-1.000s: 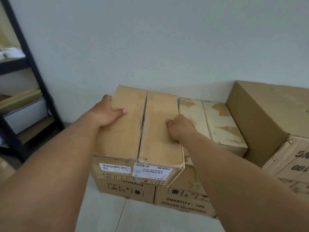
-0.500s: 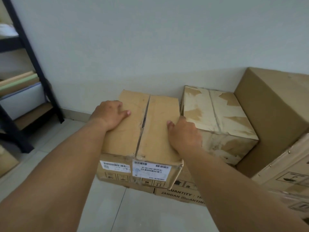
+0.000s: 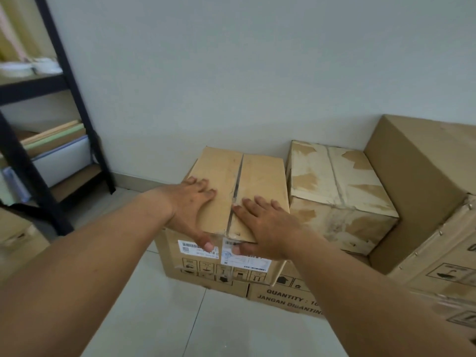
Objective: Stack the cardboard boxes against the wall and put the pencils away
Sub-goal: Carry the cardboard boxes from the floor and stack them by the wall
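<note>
I see the cardboard box (image 3: pixel 260 176) standing near the wall (image 3: pixel 231 86), just beside a worn pale box (image 3: pixel 334 186) on its right; the left hand (image 3: pixel 192 202) and right hand (image 3: pixel 265 222) press flat on its lid, fingers spread, thumbs over the front edge; a black shelf rack (image 3: pixel 77 106) stands off left.

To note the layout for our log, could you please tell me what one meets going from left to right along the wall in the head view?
black shelf rack → cardboard box with the left hand and right hand flat on its top → worn box with torn tape → taller plain box
</note>
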